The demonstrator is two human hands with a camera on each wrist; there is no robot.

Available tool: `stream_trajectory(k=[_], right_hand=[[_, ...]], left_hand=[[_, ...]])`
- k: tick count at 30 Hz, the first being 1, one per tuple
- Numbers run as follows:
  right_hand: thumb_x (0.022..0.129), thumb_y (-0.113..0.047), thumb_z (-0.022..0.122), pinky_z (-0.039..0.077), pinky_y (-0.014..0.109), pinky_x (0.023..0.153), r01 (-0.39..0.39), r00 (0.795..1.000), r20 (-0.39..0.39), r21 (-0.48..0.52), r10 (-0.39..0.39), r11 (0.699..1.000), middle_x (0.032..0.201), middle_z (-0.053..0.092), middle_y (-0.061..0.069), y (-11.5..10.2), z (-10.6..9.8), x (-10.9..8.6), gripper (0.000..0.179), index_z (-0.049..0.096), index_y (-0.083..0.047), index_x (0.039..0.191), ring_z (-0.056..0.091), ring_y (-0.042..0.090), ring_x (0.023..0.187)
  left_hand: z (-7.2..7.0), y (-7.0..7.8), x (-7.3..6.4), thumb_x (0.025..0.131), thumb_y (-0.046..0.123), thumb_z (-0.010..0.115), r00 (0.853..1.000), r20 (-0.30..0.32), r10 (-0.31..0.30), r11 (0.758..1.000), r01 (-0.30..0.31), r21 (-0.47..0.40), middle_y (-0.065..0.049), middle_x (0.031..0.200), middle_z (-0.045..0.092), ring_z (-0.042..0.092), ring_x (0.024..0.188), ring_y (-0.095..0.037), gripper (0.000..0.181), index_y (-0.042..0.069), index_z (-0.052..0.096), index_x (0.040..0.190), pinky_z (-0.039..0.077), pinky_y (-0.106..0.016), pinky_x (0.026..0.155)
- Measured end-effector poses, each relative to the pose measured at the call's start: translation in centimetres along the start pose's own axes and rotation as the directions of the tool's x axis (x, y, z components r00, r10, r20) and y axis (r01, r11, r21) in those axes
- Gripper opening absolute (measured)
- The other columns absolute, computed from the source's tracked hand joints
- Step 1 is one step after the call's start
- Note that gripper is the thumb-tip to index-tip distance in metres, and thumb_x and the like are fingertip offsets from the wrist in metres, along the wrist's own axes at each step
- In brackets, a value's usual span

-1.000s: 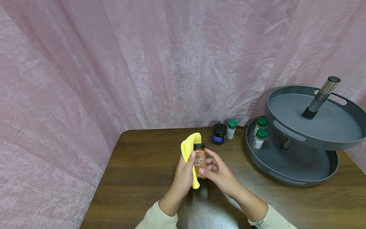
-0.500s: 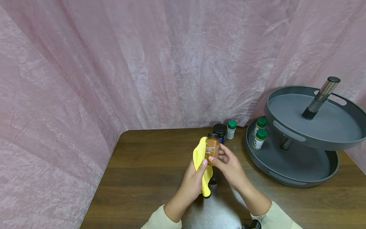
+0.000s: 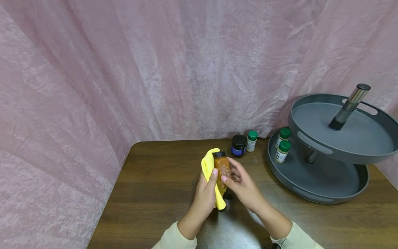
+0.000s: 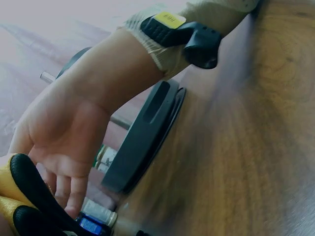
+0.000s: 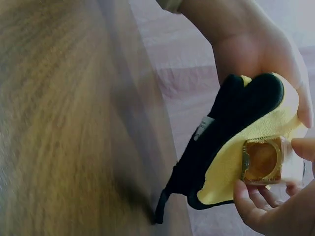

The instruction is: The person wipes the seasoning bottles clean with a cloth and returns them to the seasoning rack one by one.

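A spice jar (image 3: 222,168) with orange-brown contents and a black cap is held up above the table in the head view, slightly tilted. My right hand (image 3: 244,186) grips its right side between thumb and fingers. My left hand (image 3: 205,195) holds a yellow cloth (image 3: 207,165) folded around the jar's left side, thumb at the front. In the right wrist view, the jar's square base (image 5: 262,161) faces the camera, and the cloth shows a black border (image 5: 211,132) with a small white tag. Cloth covers most of the left fingers.
A black jar with a blue label (image 3: 238,145) and a green-capped bottle (image 3: 251,141) stand at the table's back edge. At right is a two-tier grey tray stand (image 3: 317,186), with two green-capped bottles (image 3: 281,156) on its lower tier. A pink curtain (image 3: 192,69) hangs behind.
Both hands moved right and away with the jar and cloth, then partly back left. The jar has turned, so fine print faces up where the large label text was.
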State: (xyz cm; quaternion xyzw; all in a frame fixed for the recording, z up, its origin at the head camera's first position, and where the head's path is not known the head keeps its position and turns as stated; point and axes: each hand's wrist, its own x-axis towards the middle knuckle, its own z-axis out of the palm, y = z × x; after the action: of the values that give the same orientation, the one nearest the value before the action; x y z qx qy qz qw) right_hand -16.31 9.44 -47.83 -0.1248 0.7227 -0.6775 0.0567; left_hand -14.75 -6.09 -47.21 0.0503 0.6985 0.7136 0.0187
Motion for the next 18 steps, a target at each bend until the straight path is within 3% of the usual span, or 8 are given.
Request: stream_trajectory(k=[4, 10, 14, 18], right_hand=[[0.098, -0.014, 0.066, 0.056, 0.027, 0.089, 0.025, 0.997, 0.069, -0.017, -0.024, 1.0, 0.132, 0.057, 0.026, 0.1, 0.4, -0.3, 0.065, 0.034, -0.019, 0.155, 0.062, 0.028, 0.112], [0.096, -0.014, 0.069, 0.057, 0.028, 0.09, 0.04, 0.992, 0.123, -0.029, -0.037, 0.999, 0.131, 0.055, 0.022, -0.1, 0.6, -0.7, 0.066, 0.038, -0.024, 0.154, 0.063, 0.03, 0.113], [0.095, -0.01, 0.069, 0.057, 0.03, 0.09, 0.053, 0.991, 0.122, -0.012, -0.051, 0.999, 0.13, 0.054, 0.022, -0.2, 0.7, -0.7, 0.067, 0.037, -0.022, 0.154, 0.063, 0.028, 0.112], [0.094, -0.009, 0.07, 0.057, 0.03, 0.089, 0.037, 0.997, 0.074, 0.009, -0.038, 0.999, 0.129, 0.052, 0.021, -0.3, 0.6, -0.5, 0.069, 0.036, -0.02, 0.154, 0.063, 0.023, 0.11]], left_hand=[[-0.8, 0.2, 0.5, 0.109, 0.043, 0.04, 0.999, -0.044, -0.006, 1.0, 0.005, -0.027, -0.018, 0.125, 0.058, 0.062, 0.104, -0.021, 0.05, 0.011, 0.037, 0.146, 0.053, -0.036, 0.089], [-1.6, 0.4, 0.9, 0.109, 0.047, 0.036, 0.999, -0.039, 0.012, 0.997, -0.015, -0.082, -0.016, 0.133, 0.052, 0.056, 0.116, -0.023, 0.053, 0.014, 0.033, 0.15, 0.049, -0.035, 0.097], [-1.7, 0.5, 0.8, 0.109, 0.048, 0.036, 1.0, -0.028, -0.005, 0.996, 0.003, -0.086, -0.019, 0.13, 0.054, 0.06, 0.11, -0.022, 0.055, 0.012, 0.033, 0.15, 0.053, -0.035, 0.091], [-1.4, 0.7, 0.5, 0.109, 0.045, 0.038, 1.0, -0.01, -0.015, 0.997, 0.014, -0.079, -0.023, 0.125, 0.056, 0.063, 0.1, -0.021, 0.054, 0.009, 0.035, 0.147, 0.055, -0.033, 0.083]])
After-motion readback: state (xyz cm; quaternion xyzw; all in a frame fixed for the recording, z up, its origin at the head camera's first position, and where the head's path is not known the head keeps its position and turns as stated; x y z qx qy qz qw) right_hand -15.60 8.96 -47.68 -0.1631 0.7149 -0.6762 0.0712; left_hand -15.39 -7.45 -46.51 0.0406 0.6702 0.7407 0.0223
